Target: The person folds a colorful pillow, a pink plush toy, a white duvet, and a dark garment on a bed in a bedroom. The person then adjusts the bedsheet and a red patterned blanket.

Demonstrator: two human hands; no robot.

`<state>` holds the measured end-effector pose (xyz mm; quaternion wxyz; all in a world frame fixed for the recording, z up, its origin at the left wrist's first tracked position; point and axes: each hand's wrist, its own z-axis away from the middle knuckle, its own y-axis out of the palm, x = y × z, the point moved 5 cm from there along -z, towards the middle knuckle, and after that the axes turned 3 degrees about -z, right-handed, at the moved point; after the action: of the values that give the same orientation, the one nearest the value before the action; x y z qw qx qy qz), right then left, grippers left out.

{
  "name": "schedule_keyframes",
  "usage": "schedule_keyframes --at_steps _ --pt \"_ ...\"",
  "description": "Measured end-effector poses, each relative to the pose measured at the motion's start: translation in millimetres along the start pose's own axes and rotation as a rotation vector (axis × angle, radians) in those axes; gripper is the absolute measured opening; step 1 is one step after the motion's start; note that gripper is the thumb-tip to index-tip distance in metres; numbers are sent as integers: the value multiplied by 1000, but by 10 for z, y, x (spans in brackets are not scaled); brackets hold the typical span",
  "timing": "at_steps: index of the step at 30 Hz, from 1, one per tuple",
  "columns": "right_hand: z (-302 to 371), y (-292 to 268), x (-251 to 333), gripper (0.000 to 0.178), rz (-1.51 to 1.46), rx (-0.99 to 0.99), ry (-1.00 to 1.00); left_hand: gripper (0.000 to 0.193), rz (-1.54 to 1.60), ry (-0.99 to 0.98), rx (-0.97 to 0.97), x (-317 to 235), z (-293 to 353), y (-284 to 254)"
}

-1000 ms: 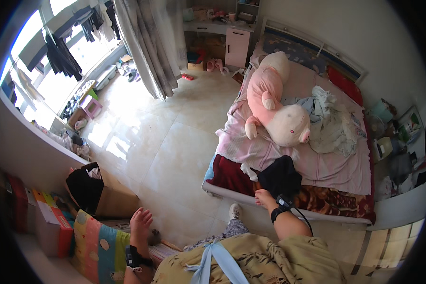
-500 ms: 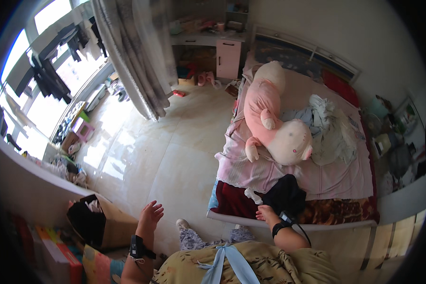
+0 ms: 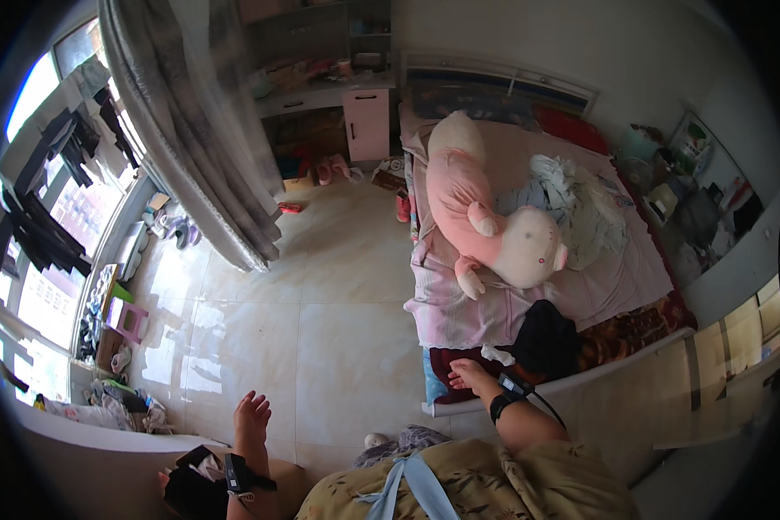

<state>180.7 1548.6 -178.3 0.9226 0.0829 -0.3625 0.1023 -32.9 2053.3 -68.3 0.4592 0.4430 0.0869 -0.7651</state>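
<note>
My left hand [image 3: 252, 419] hangs over the tiled floor with its fingers apart and nothing in it. Below it stands a brown paper bag [image 3: 288, 485], with dark and pale cloth at its mouth. My right hand [image 3: 468, 374], also empty with fingers loosely spread, hovers at the near left corner of the bed. Closest to it are a small white cloth [image 3: 497, 354] and a crumpled black garment [image 3: 548, 340] on the bed's near edge. A long pink and white plush pig [image 3: 459, 199] lies across the bed, beside rumpled pale bedding [image 3: 585, 212].
The bed [image 3: 607, 299] fills the right side, its frame edge toward me. A grey curtain [image 3: 178, 130] hangs by the window at left, with clothes [image 3: 39, 230] drying there. A purple stool [image 3: 128, 319] stands below. At the back is a desk with a pink cabinet [image 3: 367, 126].
My view has turned and shifted, so the bed's near corner now lies closer and the paper bag has slid lower in view. Both hands stay empty.
</note>
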Motion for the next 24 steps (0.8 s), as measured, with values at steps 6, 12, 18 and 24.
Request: schedule_keyframes --at_steps 6,12,18,24 --pt "-411 -188 307 30 -152 -101 16 33 -60 -158 99 76 -418 660" --pt "-1481 -834 521 24 -687 -308 51 33 -141 -157 102 -239 -1033 1379" --pt "-2834 -1307 1359 40 -1032 -465 -80 34 -259 -168 67 -632 -1859 2501" --pt "-3557 -1712 2230 92 -1182 -396 -13 32 -335 -296 263 -534 -2413 3742"
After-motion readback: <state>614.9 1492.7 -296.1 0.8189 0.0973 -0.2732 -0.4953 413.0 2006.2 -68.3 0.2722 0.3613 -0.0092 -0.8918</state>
